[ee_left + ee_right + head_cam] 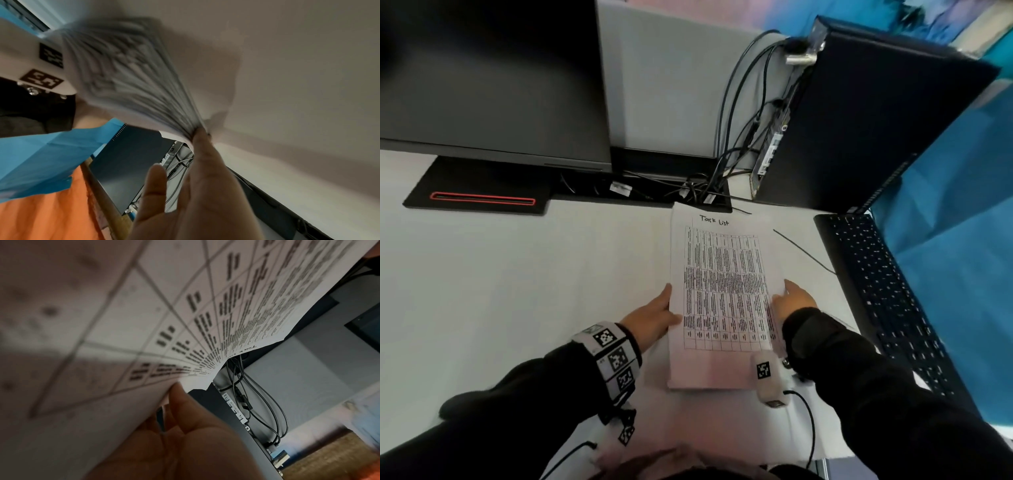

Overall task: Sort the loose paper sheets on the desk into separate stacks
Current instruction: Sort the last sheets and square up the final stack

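A: What is surrounding the hands?
B: A white desk (500,274); monitor (493,75), tower (859,130) and keyboard (887,301) are sitting beyond the fingertips.
A: The sheet (722,291)?
B: Lying lengthwise away from the person, heading far. Left hand (654,317) and right hand (792,299) are each pinching a side edge between them.

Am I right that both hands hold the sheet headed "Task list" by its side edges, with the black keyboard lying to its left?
Not quite: the head view shows the keyboard to the right of the sheet. The left hand and right hand do hold its side edges.
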The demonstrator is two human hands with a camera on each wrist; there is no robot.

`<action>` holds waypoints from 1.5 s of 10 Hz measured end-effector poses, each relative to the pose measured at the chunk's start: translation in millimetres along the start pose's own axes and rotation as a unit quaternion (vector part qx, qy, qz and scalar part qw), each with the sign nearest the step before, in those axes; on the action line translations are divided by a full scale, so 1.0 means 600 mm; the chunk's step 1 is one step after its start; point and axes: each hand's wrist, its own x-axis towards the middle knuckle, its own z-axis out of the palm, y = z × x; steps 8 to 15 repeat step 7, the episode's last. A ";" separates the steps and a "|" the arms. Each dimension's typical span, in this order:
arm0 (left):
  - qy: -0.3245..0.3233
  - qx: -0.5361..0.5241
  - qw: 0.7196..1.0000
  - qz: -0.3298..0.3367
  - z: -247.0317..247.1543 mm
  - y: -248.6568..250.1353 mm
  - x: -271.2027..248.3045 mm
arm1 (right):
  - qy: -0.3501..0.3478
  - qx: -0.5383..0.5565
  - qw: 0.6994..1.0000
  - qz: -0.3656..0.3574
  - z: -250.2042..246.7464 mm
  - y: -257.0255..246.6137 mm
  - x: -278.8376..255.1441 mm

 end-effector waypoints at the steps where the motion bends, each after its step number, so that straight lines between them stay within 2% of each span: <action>1: 0.021 0.039 0.999 -0.011 0.010 0.024 0.008 | -0.008 -0.044 0.999 -0.007 -0.013 -0.007 0.019; 3: 0.039 0.013 0.999 -0.026 0.012 0.049 0.027 | -0.022 -0.082 0.996 -0.009 -0.025 -0.015 0.048; 5: 0.054 0.133 0.989 -0.044 0.017 0.049 0.036 | -0.028 -0.107 0.994 0.018 -0.017 -0.011 0.064; 6: 0.050 0.138 0.989 -0.028 0.013 0.044 0.035 | 0.000 -0.147 0.989 0.032 -0.021 -0.008 0.071; 7: 0.061 0.133 0.989 -0.008 0.001 0.025 0.017 | 0.017 -0.036 0.999 -0.012 -0.059 -0.013 0.052; 15: 0.061 0.133 0.989 -0.008 0.001 0.025 0.017 | 0.017 -0.036 0.999 -0.012 -0.059 -0.013 0.052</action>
